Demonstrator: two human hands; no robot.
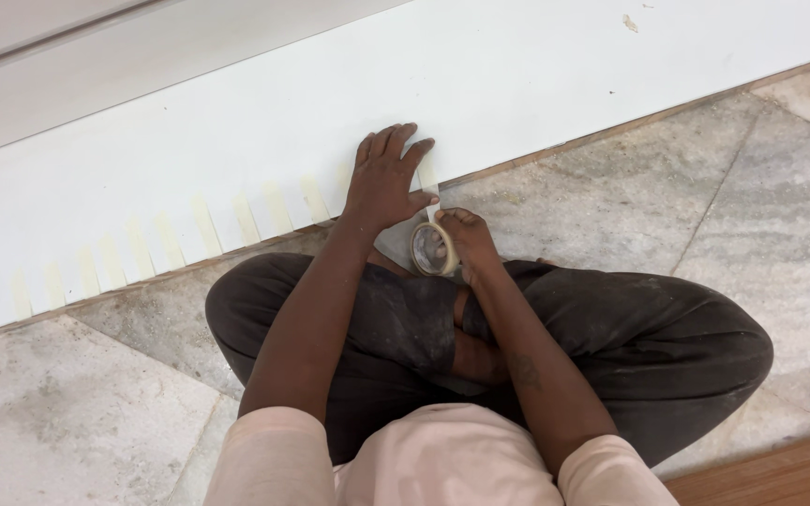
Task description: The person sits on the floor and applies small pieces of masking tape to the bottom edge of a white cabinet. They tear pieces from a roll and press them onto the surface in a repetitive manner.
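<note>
Left hand (384,178) flat, fingers spread, pressing the white board (517,84) at frame centre; right hand (466,239) grip clamped on tape roll (431,249).

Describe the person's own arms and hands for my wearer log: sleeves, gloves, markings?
Both hands, left hand and right hand, are bare: no gloves, rings or watch visible. The arms are uncovered up to short pale pink sleeves. A faint dark marking, perhaps a tattoo, shows on the right forearm.
</note>
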